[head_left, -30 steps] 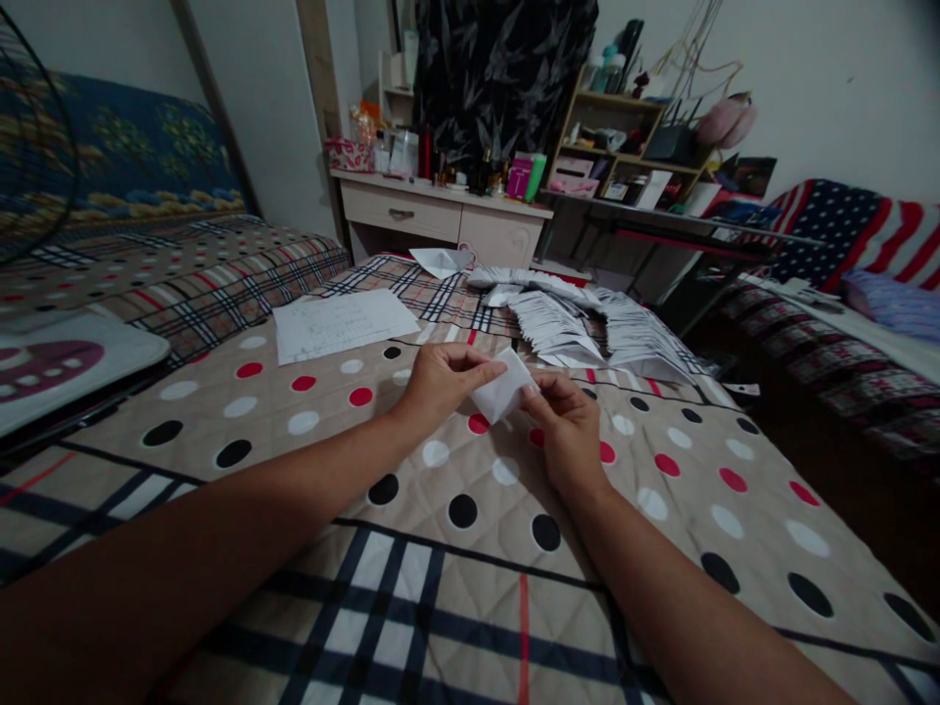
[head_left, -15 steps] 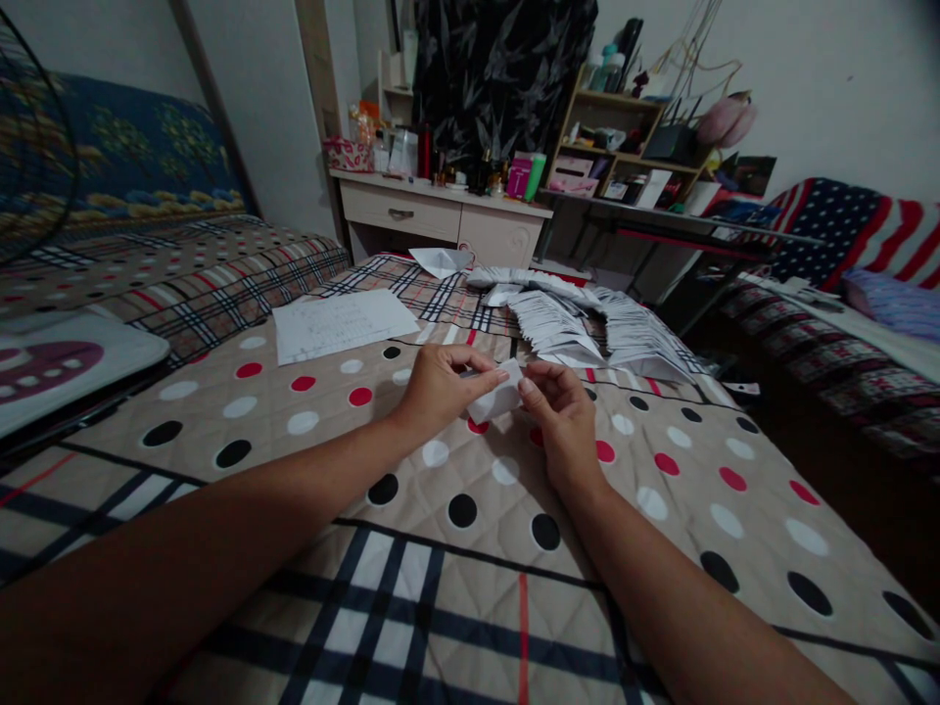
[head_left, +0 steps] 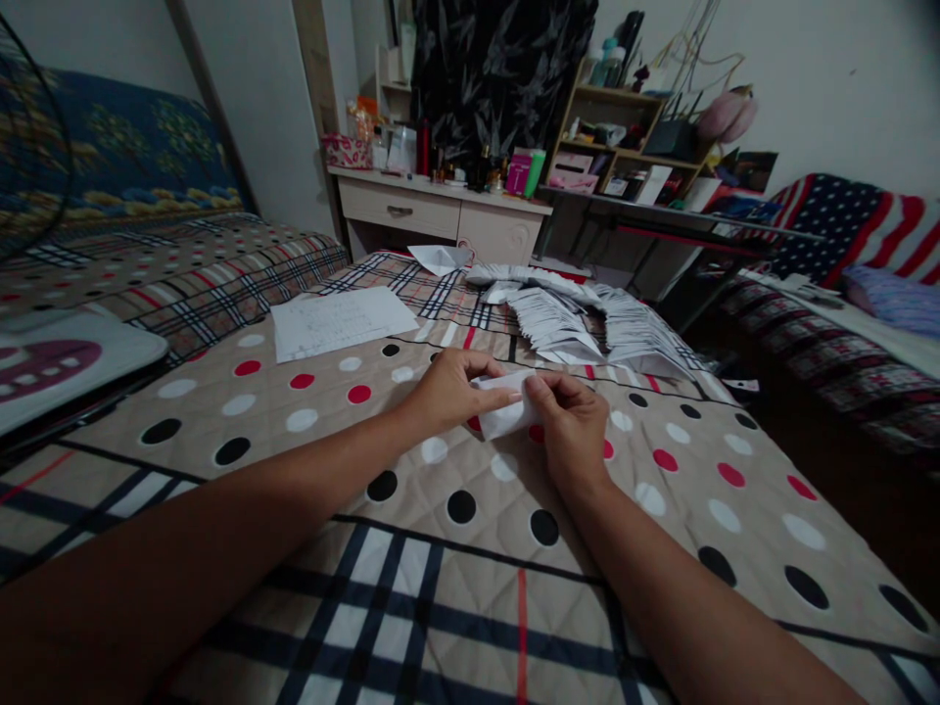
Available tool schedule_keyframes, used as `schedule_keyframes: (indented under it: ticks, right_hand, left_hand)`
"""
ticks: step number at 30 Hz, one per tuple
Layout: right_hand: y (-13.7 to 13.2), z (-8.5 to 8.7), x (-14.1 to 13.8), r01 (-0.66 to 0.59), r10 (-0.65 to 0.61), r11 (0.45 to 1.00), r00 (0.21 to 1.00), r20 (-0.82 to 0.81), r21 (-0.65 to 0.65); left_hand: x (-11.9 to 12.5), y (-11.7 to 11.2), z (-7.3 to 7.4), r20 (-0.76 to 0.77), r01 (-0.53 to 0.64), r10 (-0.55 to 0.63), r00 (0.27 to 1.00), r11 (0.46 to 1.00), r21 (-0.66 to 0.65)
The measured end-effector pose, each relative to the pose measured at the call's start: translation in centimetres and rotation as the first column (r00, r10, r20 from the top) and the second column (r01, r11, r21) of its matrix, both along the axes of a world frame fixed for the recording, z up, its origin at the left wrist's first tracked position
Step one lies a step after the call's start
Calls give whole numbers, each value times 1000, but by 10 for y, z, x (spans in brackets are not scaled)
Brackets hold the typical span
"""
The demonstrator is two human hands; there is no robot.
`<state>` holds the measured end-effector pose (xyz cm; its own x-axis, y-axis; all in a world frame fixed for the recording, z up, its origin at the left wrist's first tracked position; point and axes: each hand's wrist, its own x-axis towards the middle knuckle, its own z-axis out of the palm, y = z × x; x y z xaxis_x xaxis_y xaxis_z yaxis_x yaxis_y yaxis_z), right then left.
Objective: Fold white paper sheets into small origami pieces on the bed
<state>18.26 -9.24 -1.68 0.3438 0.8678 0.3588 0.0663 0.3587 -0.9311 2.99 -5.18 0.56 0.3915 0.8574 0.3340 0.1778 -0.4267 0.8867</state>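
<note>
A small folded piece of white paper (head_left: 503, 416) is held between my two hands above the spotted bed cover (head_left: 411, 485). My left hand (head_left: 459, 390) pinches its left side, the thumb lying across the near face. At the right edge, my right hand (head_left: 573, 416) grips it between thumb and bent fingers. Part of the paper is hidden behind the fingers. Beyond my hands lie rows of folded white papers (head_left: 554, 328), packed close together. A flat white sheet with faint markings (head_left: 342, 323) rests to the left.
Another white paper (head_left: 439, 258) lies at the far end of the bed. Behind it stands a white dresser (head_left: 426, 211) with bottles and boxes on top. A shelf unit (head_left: 617, 117) is at the back right. To the left is a white and purple object (head_left: 80, 367).
My right hand has moved slightly right and onto the paper, now pinching its right edge. The paper has tilted and shifted a little right and down. My left thumb reaches farther across it.
</note>
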Motion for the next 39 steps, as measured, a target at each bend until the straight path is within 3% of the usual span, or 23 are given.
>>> schedule_keyframes:
  ticks: [4,8,15,19,21,24,29,32,35,39]
  right_hand:
    - [2,-1,2,53,-53,998,999,-11,-37]
    - [4,-3,4,83,-84,995,996,-24,-46]
    - [9,-4,9,88,-96,994,989,-116,-71]
    - [4,2,3,-55,36,987,992,-123,-154]
    - [1,5,-2,-156,129,970,981,-146,-189]
    - [-2,6,-7,-227,187,953,961,-204,-198]
    - [-4,5,-9,-312,274,935,938,-213,-171]
    - [-5,4,-10,-425,386,888,896,-219,-176]
    - [-6,3,-11,-493,443,849,860,-255,-188]
    - [-7,3,-10,-502,451,847,853,-263,-174]
  left_hand:
    - [-3,3,-3,-72,122,-127,989,990,-66]
    - [-1,0,-7,-35,185,-192,981,971,-154]
    - [0,3,-1,178,75,-26,984,958,-275]
    - [-3,12,-3,379,-51,202,903,927,-372]
    - [-2,14,-6,476,-38,270,837,897,-441]
    - [3,9,-12,550,85,234,802,866,-493]
    - [10,-4,-14,483,65,197,853,878,-473]
    - [7,-4,-12,444,23,200,873,894,-447]
    - [2,2,-12,413,-38,199,889,930,-366]
    - [-3,13,-14,330,-183,243,912,962,-203]
